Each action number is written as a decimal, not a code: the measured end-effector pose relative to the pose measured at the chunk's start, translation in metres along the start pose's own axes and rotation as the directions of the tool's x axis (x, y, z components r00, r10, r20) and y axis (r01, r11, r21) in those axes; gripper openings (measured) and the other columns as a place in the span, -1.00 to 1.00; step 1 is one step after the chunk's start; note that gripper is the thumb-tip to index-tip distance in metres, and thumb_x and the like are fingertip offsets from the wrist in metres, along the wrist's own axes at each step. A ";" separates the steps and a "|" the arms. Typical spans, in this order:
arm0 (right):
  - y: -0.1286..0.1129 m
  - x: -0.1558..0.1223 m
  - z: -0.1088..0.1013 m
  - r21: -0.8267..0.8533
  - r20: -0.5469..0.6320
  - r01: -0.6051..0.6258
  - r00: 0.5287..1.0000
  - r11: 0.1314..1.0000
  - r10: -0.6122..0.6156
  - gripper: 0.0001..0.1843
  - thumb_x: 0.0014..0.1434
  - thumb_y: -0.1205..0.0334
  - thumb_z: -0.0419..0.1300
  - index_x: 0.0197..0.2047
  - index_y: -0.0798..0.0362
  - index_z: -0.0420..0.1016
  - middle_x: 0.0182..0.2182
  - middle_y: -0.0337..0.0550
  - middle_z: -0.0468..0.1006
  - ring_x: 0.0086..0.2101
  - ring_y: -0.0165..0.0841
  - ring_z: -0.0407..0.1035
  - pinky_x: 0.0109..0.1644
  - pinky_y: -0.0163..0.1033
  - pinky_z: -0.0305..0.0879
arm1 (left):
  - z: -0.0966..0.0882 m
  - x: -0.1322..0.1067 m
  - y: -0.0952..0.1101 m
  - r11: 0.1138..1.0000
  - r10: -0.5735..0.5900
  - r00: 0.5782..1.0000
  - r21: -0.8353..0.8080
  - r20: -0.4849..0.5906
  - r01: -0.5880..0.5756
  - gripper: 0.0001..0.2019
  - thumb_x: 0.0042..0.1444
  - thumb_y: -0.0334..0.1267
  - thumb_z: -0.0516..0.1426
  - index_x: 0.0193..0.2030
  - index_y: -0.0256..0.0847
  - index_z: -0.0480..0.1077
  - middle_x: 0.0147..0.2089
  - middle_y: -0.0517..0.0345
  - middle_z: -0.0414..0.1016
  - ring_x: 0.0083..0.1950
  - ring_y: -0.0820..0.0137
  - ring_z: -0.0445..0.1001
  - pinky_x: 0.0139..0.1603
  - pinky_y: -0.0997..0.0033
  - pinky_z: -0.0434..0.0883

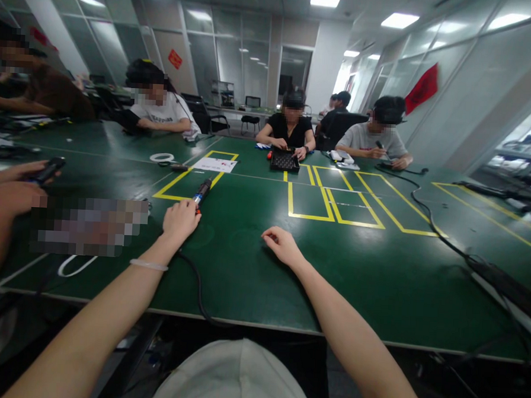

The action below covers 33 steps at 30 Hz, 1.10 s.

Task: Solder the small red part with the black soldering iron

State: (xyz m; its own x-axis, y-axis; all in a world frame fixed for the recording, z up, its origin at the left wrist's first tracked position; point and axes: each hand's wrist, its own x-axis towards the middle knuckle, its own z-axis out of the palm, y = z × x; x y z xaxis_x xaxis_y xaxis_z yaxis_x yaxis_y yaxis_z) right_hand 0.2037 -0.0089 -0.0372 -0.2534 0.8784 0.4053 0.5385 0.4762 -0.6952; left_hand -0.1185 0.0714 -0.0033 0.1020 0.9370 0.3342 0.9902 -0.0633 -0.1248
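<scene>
My left hand [182, 222] is closed around a black corded hand tool [202, 190] with a blue band. The tool's dark end points away from me; its exact kind is unclear. A black cable [200, 284] runs from under my left wrist towards the table's near edge. My right hand [282, 246] is at the middle of the green table [248, 275], its fingers loosely curled together with nothing visible in them. Just beyond the tool, a white printed sheet [214, 165] lies over a yellow tape outline [172, 189].
Yellow tape rectangles [311, 217] mark the table ahead. A roll of white tape [161, 158] lies at left. Beside me, another person's hand [44, 172] holds a dark device. Opposite, a person works at a black tray [285, 160]. A thick cable [433, 222] crosses the right side.
</scene>
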 end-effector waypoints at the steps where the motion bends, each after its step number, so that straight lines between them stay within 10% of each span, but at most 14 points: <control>1: 0.000 0.000 0.000 -0.004 0.003 0.001 1.000 1.000 -0.001 -0.86 0.25 0.31 0.13 -0.22 0.07 0.53 -0.32 -0.17 0.55 -0.33 -0.39 0.39 -0.21 -0.30 0.27 | -0.001 0.000 0.002 1.000 0.005 1.000 0.007 -0.005 -0.005 -0.58 0.22 -0.15 0.00 0.14 -0.33 0.32 0.09 -0.28 0.39 0.03 -0.02 0.39 -0.02 0.08 0.32; 16: -0.003 0.001 0.000 0.025 0.017 -0.017 1.000 1.000 0.017 -0.85 0.23 0.28 0.14 -0.25 0.07 0.54 -0.34 -0.17 0.55 -0.35 -0.39 0.38 -0.22 -0.28 0.28 | -0.001 0.008 0.004 0.928 -0.158 0.984 -0.351 -0.080 0.121 -0.55 0.32 -0.05 -0.16 0.11 -0.22 0.36 0.08 -0.13 0.48 0.13 0.08 0.40 0.14 0.12 0.28; 21: 0.005 0.002 0.003 0.303 0.054 -0.142 0.990 0.942 0.132 -0.82 0.22 0.20 0.13 -0.22 0.08 0.50 -0.36 -0.20 0.55 -0.45 -0.45 0.38 -0.37 -0.35 0.28 | -0.008 0.003 0.056 0.472 0.181 0.977 -0.881 0.118 0.019 -0.52 0.24 0.06 -0.04 -0.02 -0.31 0.43 -0.29 0.05 0.52 -0.29 0.35 0.49 -0.16 0.33 0.42; 25: 0.011 0.006 0.001 0.521 0.075 -0.234 0.970 0.821 0.229 -0.74 0.20 0.07 0.14 -0.21 0.10 0.45 -0.44 -0.21 0.53 -0.54 -0.48 0.36 -0.51 -0.39 0.24 | -0.021 -0.010 0.124 0.184 0.364 0.921 -0.980 0.140 0.076 -0.49 0.20 0.04 0.04 0.11 -0.31 0.39 -0.35 0.15 0.44 -0.43 0.48 0.36 -0.39 0.45 0.33; 33: 0.015 0.007 -0.002 0.744 0.146 -0.312 0.939 0.591 0.311 -0.57 0.05 -0.11 0.30 -0.26 0.07 0.34 -0.48 -0.25 0.53 -0.57 -0.49 0.39 -0.56 -0.41 0.27 | -0.022 -0.021 0.173 -0.008 0.512 0.850 -0.989 0.125 0.150 -0.45 0.18 0.00 0.12 0.19 -0.35 0.27 -0.51 0.29 0.31 -0.53 0.54 0.25 -0.49 0.50 0.16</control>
State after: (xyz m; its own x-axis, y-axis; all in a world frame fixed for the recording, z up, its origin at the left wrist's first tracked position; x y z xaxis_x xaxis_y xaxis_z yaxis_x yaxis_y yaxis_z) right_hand 0.2112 0.0046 -0.0434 -0.1874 0.9792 0.0774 -0.2005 0.0390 -0.9789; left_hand 0.0530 0.0330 -0.0113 0.5817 0.8068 0.1035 0.1024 -0.1989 0.9747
